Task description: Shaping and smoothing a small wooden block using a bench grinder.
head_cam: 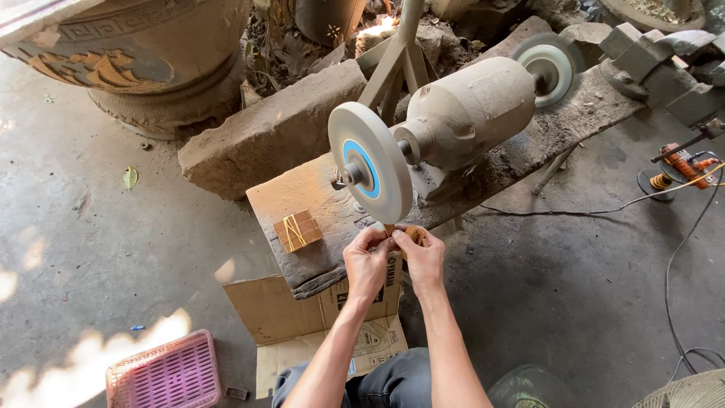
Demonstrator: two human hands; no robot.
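With your left hand [368, 259] and right hand [424, 253] pinching the small wooden piece [400, 231] together at the lower rim of the grinding wheel [370, 162], press lightly, keep fingertips behind the edge, and turn it evenly.

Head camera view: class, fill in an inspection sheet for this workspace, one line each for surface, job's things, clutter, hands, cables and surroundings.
Surface: rough, dusty wooden plank carrying the grinder, set over a concrete floor.
Job's things: bench grinder with a pale grinding wheel at the near end; small wooden piece held up to the wheel's lower edge; banded bundle of wooden pieces on the plank.
Clutter: flattened cardboard box, pink plastic basket.
Hands: left hand and right hand both pinch the wooden piece.
Cables: black cable trailing across the floor on the right.
Surroundings: large ornamented pot, stone block, dry leaves.
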